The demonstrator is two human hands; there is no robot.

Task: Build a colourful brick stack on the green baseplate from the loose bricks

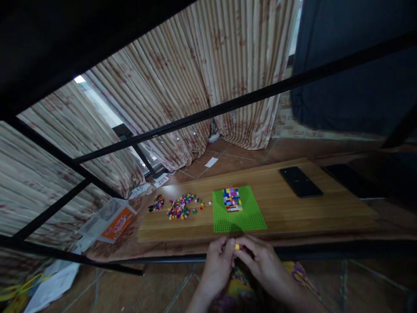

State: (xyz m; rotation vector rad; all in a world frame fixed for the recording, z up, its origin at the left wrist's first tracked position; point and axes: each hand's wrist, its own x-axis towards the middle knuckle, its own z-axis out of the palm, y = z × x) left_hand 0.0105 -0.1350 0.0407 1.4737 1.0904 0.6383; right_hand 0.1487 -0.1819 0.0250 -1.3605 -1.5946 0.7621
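Observation:
Just in front of the board's near edge, my two hands meet over a small yellow toy brick point(237, 247). My left hand point(217, 265) is closed, its thumb tip against the brick's left side. From the other side my right hand point(262, 260) pinches the brick between thumb and fingers; part of the grip is hidden. Beyond them lies a green studded baseplate point(250, 217). A rectangular patch of multicoloured bricks point(232, 199) is fixed on its upper middle. To its left are a loose heap of small coloured bricks point(178, 206) and a smaller pile point(157, 203).
The wooden board point(273, 204) also carries a black phone point(300, 181) at right. A clear plastic box point(110, 219) with an orange label stands off its left end. Dark metal bars point(182, 119) cross above and in front of striped curtains point(182, 65).

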